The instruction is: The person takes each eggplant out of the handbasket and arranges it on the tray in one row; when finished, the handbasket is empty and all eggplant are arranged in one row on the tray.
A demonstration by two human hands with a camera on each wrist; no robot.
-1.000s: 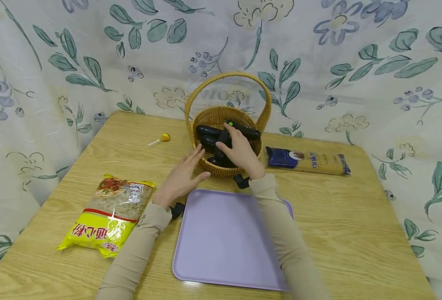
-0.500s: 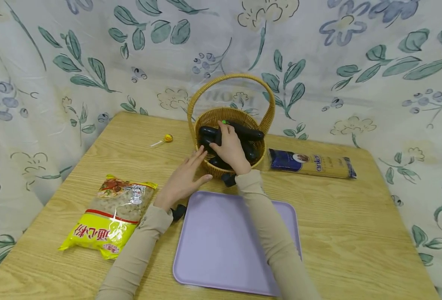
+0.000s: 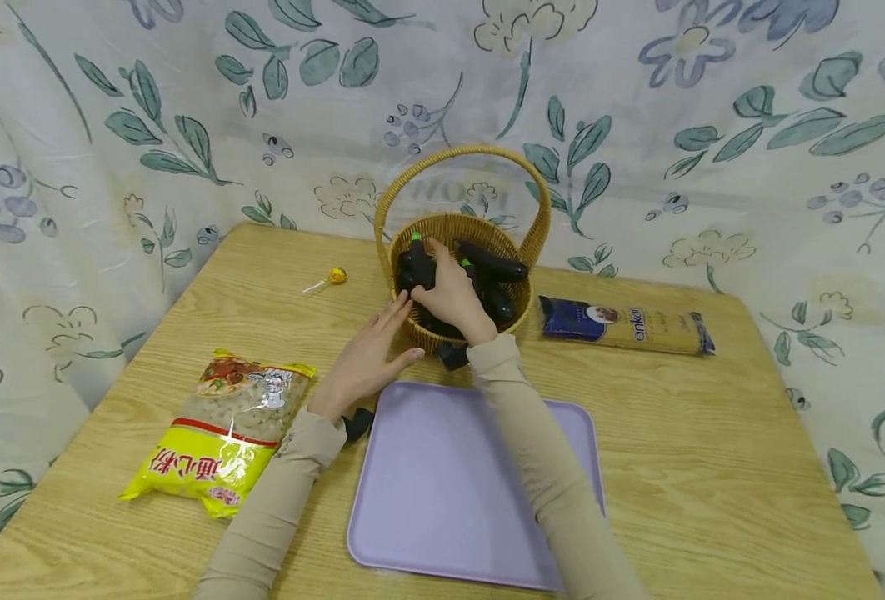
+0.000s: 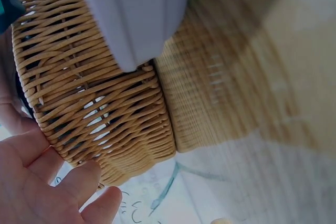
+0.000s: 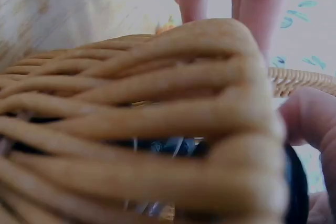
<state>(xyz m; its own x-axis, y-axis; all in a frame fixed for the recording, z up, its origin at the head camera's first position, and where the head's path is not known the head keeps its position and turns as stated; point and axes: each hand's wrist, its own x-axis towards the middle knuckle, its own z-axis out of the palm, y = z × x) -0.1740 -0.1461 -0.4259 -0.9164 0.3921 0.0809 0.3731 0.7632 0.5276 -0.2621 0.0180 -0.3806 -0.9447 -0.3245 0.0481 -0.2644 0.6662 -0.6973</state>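
Observation:
A round wicker basket (image 3: 480, 218) with a tall handle holds several glossy dark eggplants (image 3: 498, 265). My right hand (image 3: 453, 292) reaches inside, thumb and fingers around one eggplant (image 3: 419, 262) whose green stem end points up near the left wall. My left hand (image 3: 363, 358) has its fingers extended to the front left of the rim. In the left wrist view, the fingertips (image 4: 92, 174) lie against the basket's woven side (image 4: 94, 93). The basket wall (image 5: 131, 119) fills most of the right wrist view and hides much of the eggplants behind it.
A lilac tray (image 3: 457, 492) lies in front of the basket, partly under my right sleeve. A yellow bag of pasta (image 3: 221, 433) lies at left, a pack of spaghetti (image 3: 626, 325) at right. A lollipop (image 3: 336, 275) sits behind left; a patterned curtain (image 3: 300, 125) hangs behind.
My right hand has shifted left inside the basket, and an eggplant now stands stem-up at the left wall. Another green stem shows beside the hand. The left hand stays at the rim.

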